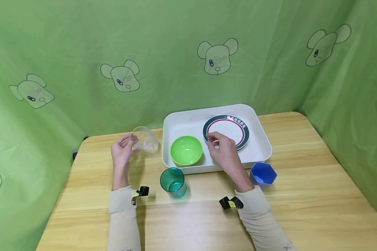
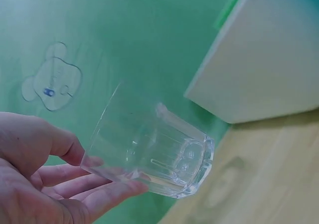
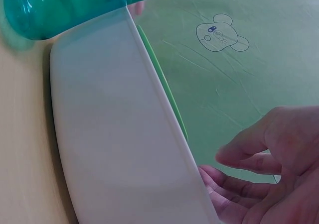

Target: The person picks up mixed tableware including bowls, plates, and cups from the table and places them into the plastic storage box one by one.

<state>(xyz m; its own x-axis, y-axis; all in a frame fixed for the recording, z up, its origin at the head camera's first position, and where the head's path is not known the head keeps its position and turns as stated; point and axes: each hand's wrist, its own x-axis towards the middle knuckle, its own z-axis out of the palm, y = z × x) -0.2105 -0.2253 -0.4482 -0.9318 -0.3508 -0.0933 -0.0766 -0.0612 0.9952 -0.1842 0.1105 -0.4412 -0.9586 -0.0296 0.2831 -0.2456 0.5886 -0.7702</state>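
My left hand [image 1: 122, 151] pinches the rim of a clear drinking glass [image 2: 174, 157], the thumb on one side and the fingers along the other. The glass is tilted, its thick base pointing right, just left of the white tray. Over the tray, my right hand [image 1: 222, 149] has its fingers loosely bent, with nothing between them. Behind that hand lies a white plate [image 1: 221, 128] with a dark green rim and a red ring. Left of it in the tray are stacked green bowls [image 1: 186, 150].
The white tray [image 1: 182, 120] stands at the back of the wooden table [image 1: 307, 167], near a green curtain [image 1: 172, 80]. In front of it stand a teal cup [image 1: 173, 183] and, by its right corner, a blue hexagonal cup [image 1: 263, 174].
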